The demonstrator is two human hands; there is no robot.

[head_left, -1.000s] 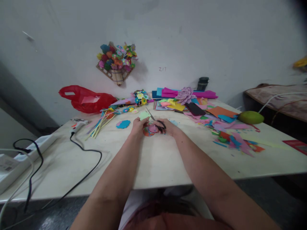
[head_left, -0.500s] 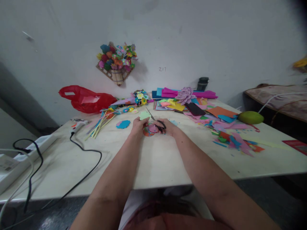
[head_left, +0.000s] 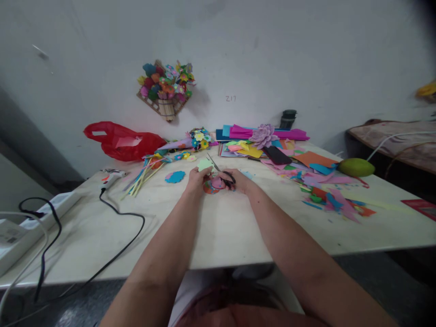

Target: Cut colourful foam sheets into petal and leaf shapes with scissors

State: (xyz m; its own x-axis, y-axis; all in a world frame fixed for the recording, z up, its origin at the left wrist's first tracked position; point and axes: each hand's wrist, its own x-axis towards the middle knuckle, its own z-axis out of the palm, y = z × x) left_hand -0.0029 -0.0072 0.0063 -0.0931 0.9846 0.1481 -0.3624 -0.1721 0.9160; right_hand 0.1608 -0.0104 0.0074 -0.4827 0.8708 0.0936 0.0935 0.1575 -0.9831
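Note:
My left hand (head_left: 196, 178) pinches a pale green paper piece (head_left: 205, 165) by its near edge. In my right hand (head_left: 237, 180) is a pair of black-handled scissors (head_left: 229, 177), the fingers through the handles and the blades pointing up and left beside the green piece. Whether the blades touch the paper cannot be made out. Below the hands lies an orange round piece (head_left: 210, 187) with pink on it, partly covered by my fingers. To the left of my left hand is a blue scalloped piece (head_left: 175, 176).
Thin yellow sticks (head_left: 141, 178), a glue gun (head_left: 112, 179) with a black cord and a red plastic bag (head_left: 126, 141) are at the left. Coloured scraps (head_left: 335, 200), a black phone (head_left: 277, 155) and a green fruit (head_left: 356, 167) lie at the right. Paper flowers (head_left: 200, 137) sit behind.
Both hands stay almost in place, with the scissors and green piece barely shifted. Nothing has been let go or taken up.

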